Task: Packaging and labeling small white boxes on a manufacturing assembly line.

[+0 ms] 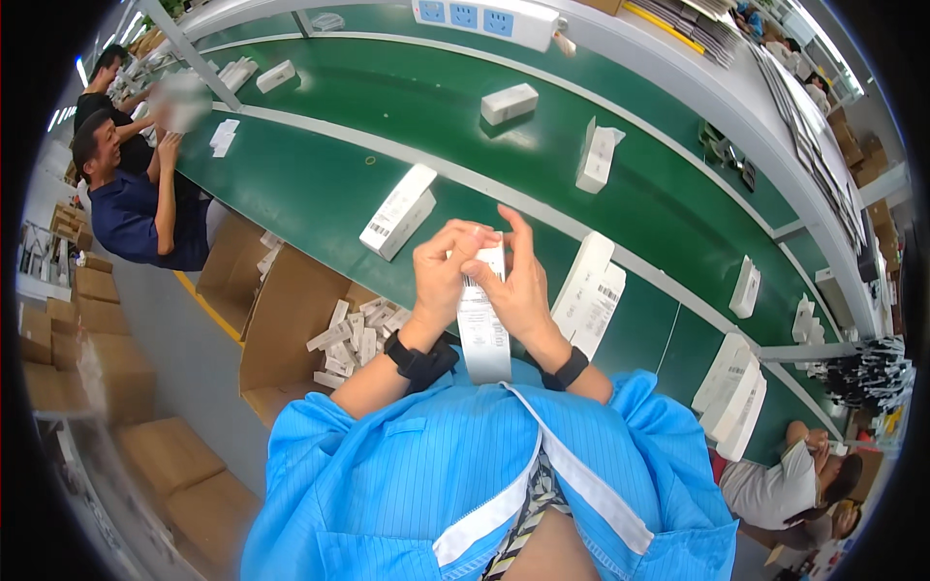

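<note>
Between my hands, in front of my chest, hangs a long white strip of printed labels, its lower end curling toward my blue coat. My left hand has its fingers bent and pinched at the strip's upper end. On the other side, my right hand lays its thumb across the strip, with the index finger raised. Fingers partly cover the strip's top. A white box lies on the green bench ahead of my left hand. Close by my right hand are white boxes with barcodes.
An open carton of small white boxes stands at left below the bench. Beyond a metal rail, more white boxes sit on a green belt. A power strip hangs at the far side. People sit at left and right.
</note>
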`<state>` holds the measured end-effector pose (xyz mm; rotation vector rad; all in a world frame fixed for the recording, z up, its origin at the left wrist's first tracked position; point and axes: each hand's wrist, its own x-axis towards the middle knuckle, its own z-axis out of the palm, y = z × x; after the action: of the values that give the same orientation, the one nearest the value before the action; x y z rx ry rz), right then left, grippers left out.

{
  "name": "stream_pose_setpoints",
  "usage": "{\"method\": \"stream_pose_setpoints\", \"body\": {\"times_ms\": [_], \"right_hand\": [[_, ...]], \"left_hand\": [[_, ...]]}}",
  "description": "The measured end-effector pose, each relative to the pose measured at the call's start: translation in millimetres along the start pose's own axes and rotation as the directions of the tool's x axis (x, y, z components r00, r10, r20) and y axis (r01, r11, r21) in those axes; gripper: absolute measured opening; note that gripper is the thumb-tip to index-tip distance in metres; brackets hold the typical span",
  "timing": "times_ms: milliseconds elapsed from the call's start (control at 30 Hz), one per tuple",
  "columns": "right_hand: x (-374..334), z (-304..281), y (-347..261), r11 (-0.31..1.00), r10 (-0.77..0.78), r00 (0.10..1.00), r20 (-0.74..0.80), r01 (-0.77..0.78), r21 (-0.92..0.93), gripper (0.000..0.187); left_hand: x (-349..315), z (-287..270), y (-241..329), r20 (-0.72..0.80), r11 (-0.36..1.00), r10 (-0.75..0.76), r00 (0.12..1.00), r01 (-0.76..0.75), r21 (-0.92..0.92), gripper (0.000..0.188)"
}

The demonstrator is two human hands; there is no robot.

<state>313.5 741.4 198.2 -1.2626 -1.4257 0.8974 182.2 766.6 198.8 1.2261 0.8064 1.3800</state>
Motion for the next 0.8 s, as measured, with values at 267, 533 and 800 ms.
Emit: {"method": "stream_pose_setpoints", "body": {"times_ms": [267, 533, 800], "right_hand": [[-62.7, -107.4, 146.2, 0.783, 0.168, 0.750, -0.640, -0.496, -0.376, 0.079], [-117.4, -148.8, 229.2, 0.781, 0.307, 0.595, -0.743, -0.603, -0.160, 0.034], [-60.6, -77.5, 65.7, 0.982, 0.011, 0.987, -0.163, 0.020, 0.188, 0.013]], "left_hand": [[-21.8, -174.3, 37.2, -0.313, 0.736, 0.081, 0.946, 0.155, 0.659, 0.022], [-19.3, -116.8, 5.7, -0.173, 0.867, -0.249, 0.953, 0.299, 0.399, 0.019], [-0.6, 26.5, -27.0, 0.105, 0.934, -0.356, 0.929, 0.350, 0.070, 0.061]]}}
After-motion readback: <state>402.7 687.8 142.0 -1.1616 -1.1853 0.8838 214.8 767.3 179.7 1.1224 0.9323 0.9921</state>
